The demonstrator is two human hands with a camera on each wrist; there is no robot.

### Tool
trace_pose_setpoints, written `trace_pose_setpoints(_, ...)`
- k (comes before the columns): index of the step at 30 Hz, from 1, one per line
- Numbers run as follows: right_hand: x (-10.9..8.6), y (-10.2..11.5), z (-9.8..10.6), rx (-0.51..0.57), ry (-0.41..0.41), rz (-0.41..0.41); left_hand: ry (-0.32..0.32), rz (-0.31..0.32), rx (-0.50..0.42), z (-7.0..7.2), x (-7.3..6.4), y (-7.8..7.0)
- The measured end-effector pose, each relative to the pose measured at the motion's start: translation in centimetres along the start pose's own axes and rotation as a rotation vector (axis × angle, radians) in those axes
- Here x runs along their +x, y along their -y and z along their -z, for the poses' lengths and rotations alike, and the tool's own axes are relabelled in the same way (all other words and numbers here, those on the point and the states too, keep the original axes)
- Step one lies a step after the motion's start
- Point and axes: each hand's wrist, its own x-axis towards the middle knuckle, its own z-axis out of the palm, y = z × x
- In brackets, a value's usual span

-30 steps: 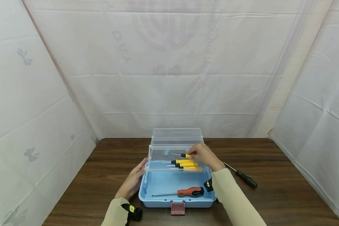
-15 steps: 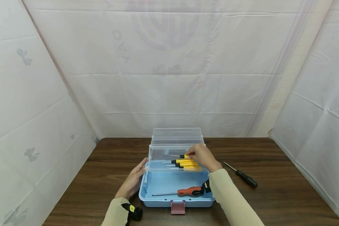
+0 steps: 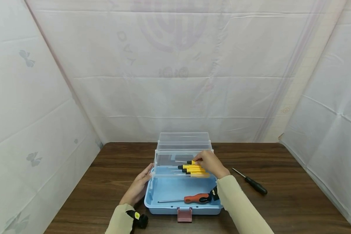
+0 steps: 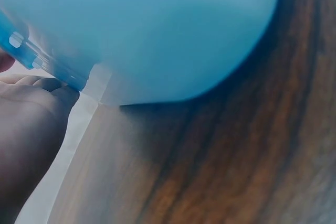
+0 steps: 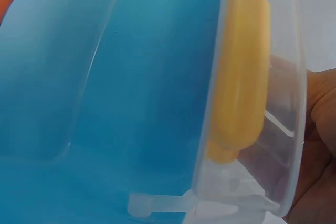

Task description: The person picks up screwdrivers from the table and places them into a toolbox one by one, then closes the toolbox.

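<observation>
My right hand (image 3: 209,162) pinches a yellow-handled screwdriver with a black collar (image 3: 190,162), low over the clear tray (image 3: 163,159) of a blue toolbox. Its thin shaft points left. Just in front of it, other yellow screwdrivers (image 3: 193,170) lie side by side in the tray. Through the tray wall in the right wrist view show a yellow handle (image 5: 241,72) and part of the right hand (image 5: 320,129). My left hand (image 3: 137,187) rests along the left side of the toolbox (image 3: 169,210), fingers extended at its rim; the left wrist view shows those fingers at the box edge.
An orange-and-black screwdriver (image 3: 197,198) lies in the toolbox's lower compartment. The clear lid (image 3: 183,138) stands raised behind, and a mauve latch (image 3: 184,215) hangs in front. A black-handled screwdriver (image 3: 255,185) lies on the wooden table (image 3: 295,201) to the right.
The right hand has lowered slightly toward the tray with the pinched screwdriver, and its forearm has shifted a little left. The left hand stays in place.
</observation>
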Motion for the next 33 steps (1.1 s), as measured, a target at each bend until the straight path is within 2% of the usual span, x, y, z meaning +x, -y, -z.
trace_pose_setpoints(7,0.0,-0.1,-0.2,0.009,0.004,-0.001,0.009,0.007,0.0,0.1,-0.1,0.1)
trace_pose_setpoints(17,0.1,-0.3,0.0,0.042,0.057,-0.038,-0.004,0.004,-0.038,-0.1,0.2,0.2)
trace_pose_setpoints(22,0.0,-0.5,0.2,0.041,0.075,-0.053,0.002,0.001,-0.027,-0.1,0.3,0.3)
trace_pose_setpoints(28,-0.2,-0.7,0.6,0.073,0.075,-0.096,-0.004,-0.001,-0.023,-0.1,0.3,0.3)
trace_pose_setpoints(33,-0.5,-0.7,1.2,0.099,0.065,-0.078,-0.009,0.005,-0.024,-0.1,0.2,0.3)
